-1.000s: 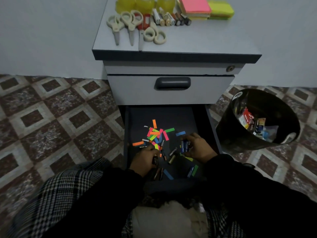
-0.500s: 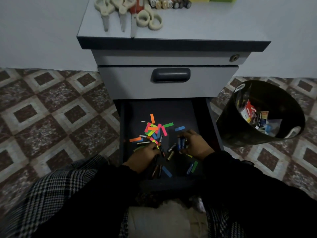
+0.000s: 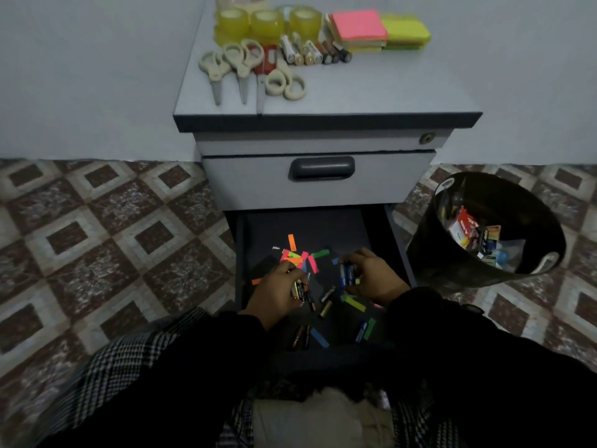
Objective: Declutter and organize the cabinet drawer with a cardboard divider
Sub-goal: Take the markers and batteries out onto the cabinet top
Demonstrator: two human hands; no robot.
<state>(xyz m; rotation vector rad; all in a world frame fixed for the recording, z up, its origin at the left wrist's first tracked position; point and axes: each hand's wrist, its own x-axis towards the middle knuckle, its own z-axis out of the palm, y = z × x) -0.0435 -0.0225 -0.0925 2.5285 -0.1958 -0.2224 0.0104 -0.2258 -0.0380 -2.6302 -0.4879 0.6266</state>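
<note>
Nearest, loose batteries (image 3: 301, 338) are lying in the open dark bottom drawer (image 3: 303, 227). The left hand (image 3: 274, 291) is curling round several black-and-copper batteries (image 3: 302, 292); the right hand (image 3: 371, 276) is gripping what look like blue batteries (image 3: 345, 274). Beyond, bright paper strips (image 3: 295, 257) are cluttering the floor. Overfull fists risk spilling cells. No cardboard divider is showing.

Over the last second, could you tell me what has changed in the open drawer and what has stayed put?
The left hand has gathered black batteries and now grips a small bunch, having shifted slightly further into the drawer. The right hand holds the same blue batteries as before. The coloured paper strips, the loose batteries near the drawer's front and the bin stayed as they were.
</note>
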